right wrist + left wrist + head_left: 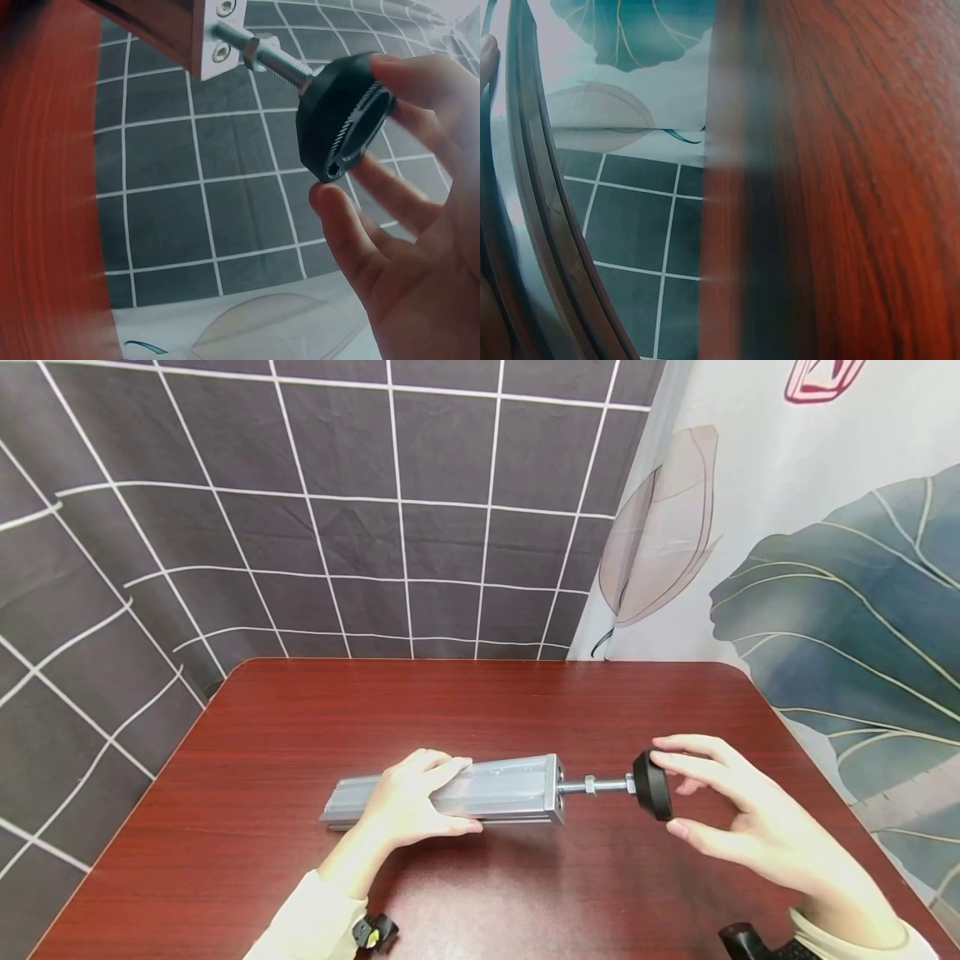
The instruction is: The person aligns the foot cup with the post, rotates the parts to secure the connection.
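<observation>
An aluminium profile lies sideways in the head view, gripped near its middle by my left hand, thumb along the near side and fingers over the top. From its right end plate sticks out a threaded rod with a hex nut partway along. A black levelling foot is on the rod's outer end. My right hand pinches the foot's rim between thumb below and fingers above. In the right wrist view the foot's hollow, ribbed underside faces my palm. Grooves run along the profile in the left wrist view.
The parts are over a reddish-brown wooden table. A dark grey curtain with a white grid hangs behind it, and a white leaf-print curtain hangs to the right. Black wrist camera mounts show at both sleeves.
</observation>
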`<control>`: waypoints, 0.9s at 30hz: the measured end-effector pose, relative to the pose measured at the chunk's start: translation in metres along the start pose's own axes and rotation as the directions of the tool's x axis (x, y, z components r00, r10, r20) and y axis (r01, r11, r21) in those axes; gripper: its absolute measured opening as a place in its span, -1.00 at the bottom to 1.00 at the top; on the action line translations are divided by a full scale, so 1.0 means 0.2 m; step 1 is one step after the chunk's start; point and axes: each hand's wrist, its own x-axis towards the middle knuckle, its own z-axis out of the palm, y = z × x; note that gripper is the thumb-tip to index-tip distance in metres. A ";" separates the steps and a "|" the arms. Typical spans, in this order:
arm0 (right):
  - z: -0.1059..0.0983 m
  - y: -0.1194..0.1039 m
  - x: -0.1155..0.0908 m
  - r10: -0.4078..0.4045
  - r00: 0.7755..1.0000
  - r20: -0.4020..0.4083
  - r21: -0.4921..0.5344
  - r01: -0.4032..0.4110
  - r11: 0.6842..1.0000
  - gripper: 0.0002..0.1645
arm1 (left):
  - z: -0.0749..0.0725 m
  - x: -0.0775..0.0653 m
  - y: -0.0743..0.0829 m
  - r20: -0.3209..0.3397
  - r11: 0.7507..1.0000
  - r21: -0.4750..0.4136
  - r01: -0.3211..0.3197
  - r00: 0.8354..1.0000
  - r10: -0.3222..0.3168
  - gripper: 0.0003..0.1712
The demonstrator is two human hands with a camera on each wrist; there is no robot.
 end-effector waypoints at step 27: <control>0.00 0.00 0.00 -0.039 0.999 0.017 0.032 0.039 0.999 -0.37 | -0.01 0.01 -0.01 0.034 0.999 -0.002 0.034 0.999 -0.034 -0.17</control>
